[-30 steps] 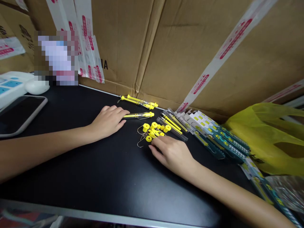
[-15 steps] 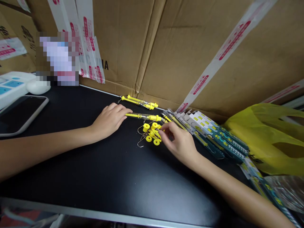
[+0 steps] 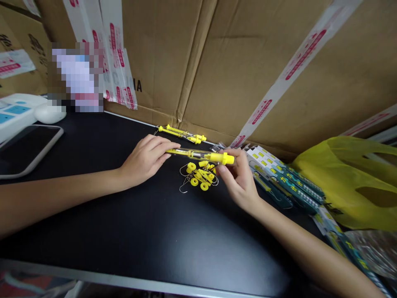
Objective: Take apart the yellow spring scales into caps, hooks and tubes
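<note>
A clear tube spring scale [image 3: 195, 154] with yellow ends lies across the gap between my hands, raised a little over the table. My left hand [image 3: 151, 159] is closed around its left part, palm down. At its yellow cap end, my right hand [image 3: 240, 178] has thumb and fingers curled about the cap; whether a small part is pinched there too is hidden. Below the tube sits a pile of yellow plastic caps [image 3: 203, 176] with thin metal hooks [image 3: 183, 188]. Two similar spring scales [image 3: 178, 132] lie behind, by the table's back edge.
Several printed boxes [image 3: 279, 174] lie in a row at right, beside a yellow plastic bag [image 3: 350, 178]. A phone [image 3: 27, 145] and a white power strip [image 3: 18, 109] are on the left of the black table [image 3: 149, 240]. Cardboard boxes [image 3: 248, 62] wall off the back.
The spring scale in my left hand has shifted right and come up slightly. My right hand has moved from the pile of caps to the tube's yellow end.
</note>
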`<act>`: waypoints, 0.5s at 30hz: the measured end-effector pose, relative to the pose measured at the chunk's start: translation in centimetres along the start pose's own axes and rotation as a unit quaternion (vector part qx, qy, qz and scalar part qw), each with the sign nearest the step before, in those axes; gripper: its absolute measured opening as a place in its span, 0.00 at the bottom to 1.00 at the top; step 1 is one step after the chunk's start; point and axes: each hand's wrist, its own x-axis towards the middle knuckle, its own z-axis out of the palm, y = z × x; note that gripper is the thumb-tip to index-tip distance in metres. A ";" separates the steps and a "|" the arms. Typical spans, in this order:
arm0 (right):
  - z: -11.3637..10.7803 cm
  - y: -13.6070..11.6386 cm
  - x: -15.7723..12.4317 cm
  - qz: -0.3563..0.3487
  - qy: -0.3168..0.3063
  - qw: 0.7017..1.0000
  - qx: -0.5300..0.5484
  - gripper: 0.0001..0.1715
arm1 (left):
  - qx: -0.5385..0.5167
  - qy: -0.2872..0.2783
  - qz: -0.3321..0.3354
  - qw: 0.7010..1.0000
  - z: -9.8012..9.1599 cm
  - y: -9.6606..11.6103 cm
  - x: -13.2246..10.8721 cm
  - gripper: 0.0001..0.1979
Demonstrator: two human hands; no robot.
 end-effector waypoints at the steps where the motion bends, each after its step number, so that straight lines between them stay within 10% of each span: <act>1: 0.1 -0.2 -0.2 -0.001 0.000 1.000 0.024 0.15 | 0.004 -0.002 0.003 1.000 0.0 0.0 -0.1 0.15; 15: 2.0 -2.5 -1.7 0.091 -0.037 0.957 0.272 0.13 | 0.085 -0.024 0.045 0.995 -0.3 1.2 -0.6 0.18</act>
